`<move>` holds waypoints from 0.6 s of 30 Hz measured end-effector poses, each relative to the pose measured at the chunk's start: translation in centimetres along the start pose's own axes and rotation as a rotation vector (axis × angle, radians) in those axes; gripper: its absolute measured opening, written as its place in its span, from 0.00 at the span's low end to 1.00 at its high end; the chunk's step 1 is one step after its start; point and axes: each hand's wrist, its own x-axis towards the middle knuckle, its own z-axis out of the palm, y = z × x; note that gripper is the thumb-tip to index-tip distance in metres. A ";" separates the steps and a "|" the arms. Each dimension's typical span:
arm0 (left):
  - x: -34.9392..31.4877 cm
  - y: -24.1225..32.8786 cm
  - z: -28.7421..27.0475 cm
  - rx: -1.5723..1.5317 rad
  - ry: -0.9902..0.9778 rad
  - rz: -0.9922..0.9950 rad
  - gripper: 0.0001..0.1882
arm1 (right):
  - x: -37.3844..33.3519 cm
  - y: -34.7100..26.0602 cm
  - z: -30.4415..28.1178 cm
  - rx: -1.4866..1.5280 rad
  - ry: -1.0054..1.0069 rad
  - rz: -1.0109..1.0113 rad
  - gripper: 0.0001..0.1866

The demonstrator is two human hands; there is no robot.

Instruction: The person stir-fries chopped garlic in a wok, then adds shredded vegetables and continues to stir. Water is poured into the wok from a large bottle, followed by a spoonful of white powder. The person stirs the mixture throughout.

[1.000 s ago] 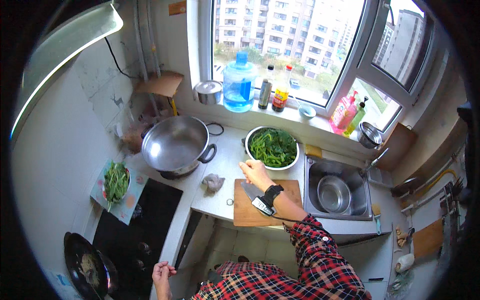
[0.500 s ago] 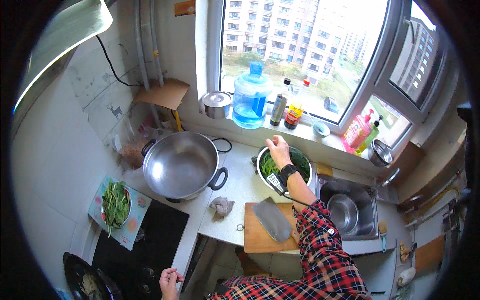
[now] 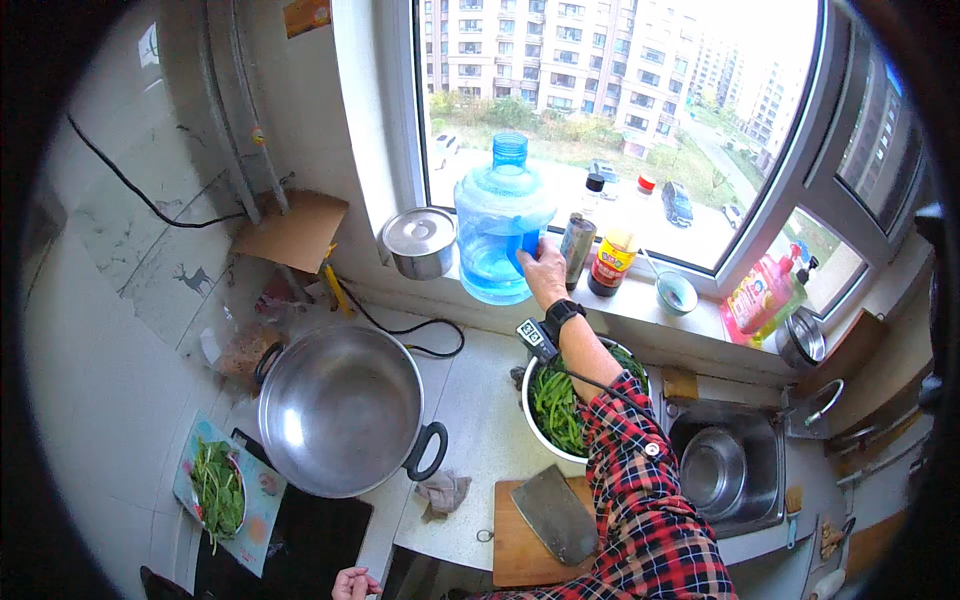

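A large clear-blue plastic water jug (image 3: 497,225), partly filled, stands upright on the windowsill. My right hand (image 3: 545,272), with a dark watch on its wrist, is closed around the handle on the jug's right side. Under that forearm sits a white basin (image 3: 538,425) of green leafy vegetables (image 3: 560,405). My left hand (image 3: 355,583) shows only in part at the lower edge, beside the black cooktop; its fingers are loosely curled with nothing visible in them.
A big two-handled steel pot (image 3: 340,410) stands left of the basin. A cleaver (image 3: 555,515) lies on a wooden board (image 3: 515,555) at the counter's front. Along the sill are a lidded pot (image 3: 420,243), a dark bottle (image 3: 577,245), a sauce bottle (image 3: 612,262) and a small bowl (image 3: 676,294).
My right hand has moved from above the vegetable basin forward to the jug's handle and taken hold. My view has tilted up, and my left hand sits lower in it.
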 end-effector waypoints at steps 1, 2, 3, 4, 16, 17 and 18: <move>0.5 0.1 0.3 0.002 -0.004 0.007 0.11 | 0.5 0.1 0.0 0.003 -0.037 0.010 0.18; 0.8 0.2 0.6 0.006 -0.003 0.000 0.11 | 0.9 0.2 -0.1 0.008 -0.055 0.014 0.18; 1.1 0.2 0.8 0.009 -0.003 -0.006 0.11 | 1.2 0.2 0.1 0.003 -0.025 -0.040 0.16; 1.4 0.2 1.0 0.013 -0.002 -0.010 0.11 | 1.5 0.2 0.2 0.084 -0.077 -0.045 0.15; 0.9 0.1 1.7 0.046 -0.031 0.035 0.12 | 1.3 -2.3 2.0 0.521 -0.187 0.216 0.11; 0.7 0.2 1.6 0.051 -0.037 0.048 0.12 | 0.9 -2.5 2.2 0.505 -0.162 0.225 0.10; 0.6 0.2 1.5 0.062 -0.031 0.053 0.12 | 0.6 -2.7 2.2 0.491 -0.142 0.206 0.10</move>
